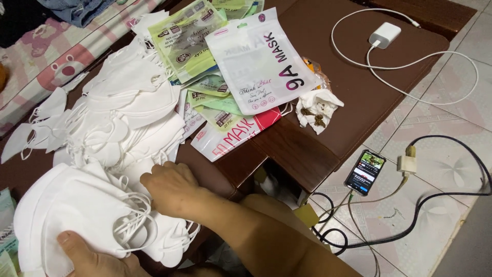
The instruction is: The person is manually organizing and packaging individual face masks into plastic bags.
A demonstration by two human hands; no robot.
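At the near left, the left hand (89, 256) held a thick stack of white folded face masks (66, 210) from below, thumb pressed on the stack's near edge and fingers hidden beneath it, so the grasp was closed around the bundle. Those masks looked very light, soft and springy; a stack like that would likely fan apart or slide unless pinched firmly across its folded edge, and the thin ear loops (134, 221) trailing from its right side would probably snag if used as a handle. Just right of it, the right hand (171, 187) lay palm down, fingers curled onto the loose masks at the stack's far right edge; whether it pinched one could not be told.

Beyond the hands, a big loose heap of white masks (128, 107) spread over the dark brown low table (359, 87). Further right lay slick printed mask pouches (261, 61), some green, one white, one red and white, overlapping one another. Beside them sat a crumpled tissue (318, 109) with brown bits in it. At the far right of the table rested a white charger block (384, 35) with its looped cable.

The room had a pale tiled floor (451, 92), where a phone (365, 172) lay lit among black cables, and pink patterned bedding (56, 56) at the far left.
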